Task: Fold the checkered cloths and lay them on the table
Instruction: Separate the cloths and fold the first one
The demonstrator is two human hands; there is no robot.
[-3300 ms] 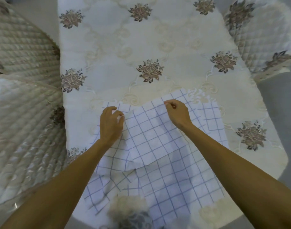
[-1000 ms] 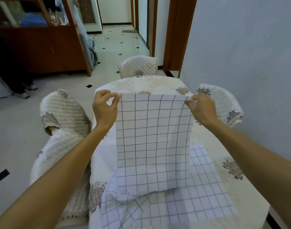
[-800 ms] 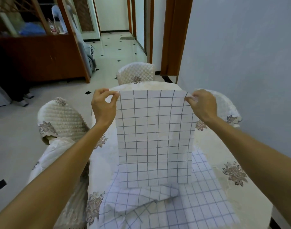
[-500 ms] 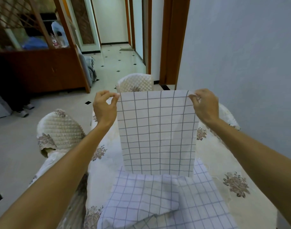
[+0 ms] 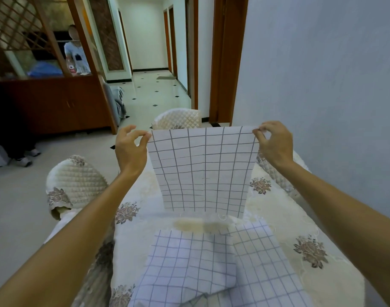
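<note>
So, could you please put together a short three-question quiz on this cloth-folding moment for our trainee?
1. True or false: the left hand alone holds the raised checkered cloth.
2. The right hand pinches its: A) top corner B) bottom corner C) middle.
3. Fill in: the other checkered cloths lie on the ___.
Key: 1 false; 2 A; 3 table.
</note>
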